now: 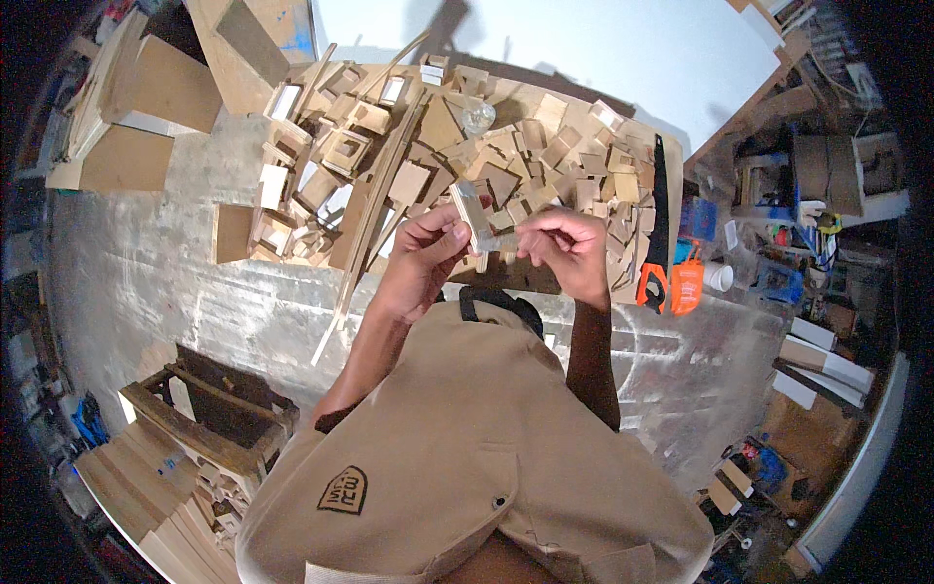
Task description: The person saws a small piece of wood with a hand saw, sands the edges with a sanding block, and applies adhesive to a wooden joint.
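Note:
My left hand grips a small stack of light wooden pieces between thumb and fingers, above the near edge of the wood-strewn table. A see-through strip, which looks like clear tape, stretches from the lower end of that stack to the right. Pinched fingers of my right hand hold the strip's other end. Beyond my hands, a clear round object, perhaps a tape roll, lies among many wood offcuts.
A handsaw with an orange handle lies along the table's right edge, beside an orange pouch and a white cup. Long wooden strips cross the left part. A wooden crate stands lower left; a large white panel lies behind.

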`<state>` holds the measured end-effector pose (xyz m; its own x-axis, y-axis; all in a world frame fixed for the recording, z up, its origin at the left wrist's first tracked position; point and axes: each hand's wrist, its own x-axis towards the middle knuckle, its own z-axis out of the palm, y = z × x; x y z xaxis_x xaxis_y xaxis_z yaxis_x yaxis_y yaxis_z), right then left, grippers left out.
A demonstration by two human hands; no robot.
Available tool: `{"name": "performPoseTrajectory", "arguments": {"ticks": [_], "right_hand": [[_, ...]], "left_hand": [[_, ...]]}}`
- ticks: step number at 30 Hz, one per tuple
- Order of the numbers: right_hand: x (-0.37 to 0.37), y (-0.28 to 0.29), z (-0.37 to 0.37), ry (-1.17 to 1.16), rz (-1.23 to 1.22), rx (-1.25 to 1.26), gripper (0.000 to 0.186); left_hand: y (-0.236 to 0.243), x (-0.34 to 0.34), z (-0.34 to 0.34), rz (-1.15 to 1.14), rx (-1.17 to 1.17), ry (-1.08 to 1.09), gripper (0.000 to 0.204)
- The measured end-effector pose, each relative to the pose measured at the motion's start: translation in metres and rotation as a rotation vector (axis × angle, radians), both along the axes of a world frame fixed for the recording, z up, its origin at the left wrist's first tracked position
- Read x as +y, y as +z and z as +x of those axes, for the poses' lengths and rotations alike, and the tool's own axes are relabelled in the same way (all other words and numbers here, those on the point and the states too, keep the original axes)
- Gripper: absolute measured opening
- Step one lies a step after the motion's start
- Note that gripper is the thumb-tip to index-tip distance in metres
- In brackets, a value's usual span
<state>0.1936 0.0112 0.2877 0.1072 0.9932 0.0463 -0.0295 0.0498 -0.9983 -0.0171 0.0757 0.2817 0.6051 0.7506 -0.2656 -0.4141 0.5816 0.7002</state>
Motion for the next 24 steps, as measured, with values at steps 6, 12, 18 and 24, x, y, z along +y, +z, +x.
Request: {"name": "performPoseTrajectory", "arguments": {"ticks": [6, 12, 18, 24], "right_hand": [[0.013, -0.018, -0.004, 0.000, -0.059, 0.020, 0.009], [0.066, -0.031, -0.030, 0.023, 0.031, 0.017, 0.014], [0.072, -0.068, -0.056, -0.175, -0.017, -0.029, 0.015], [0.076, -0.055, -0.077, -0.187, -0.094, -0.103, 0.015]], "left_hand": [[-0.022, 0.006, -0.028, -0.005, 0.050, 0.067, 0.031], [-0.029, 0.015, -0.051, -0.038, 0.114, 0.011, 0.027], [-0.030, 0.024, -0.063, -0.158, 0.049, -0.020, 0.026], [-0.044, 0.037, -0.073, -0.236, 0.040, -0.081, 0.026]]}}
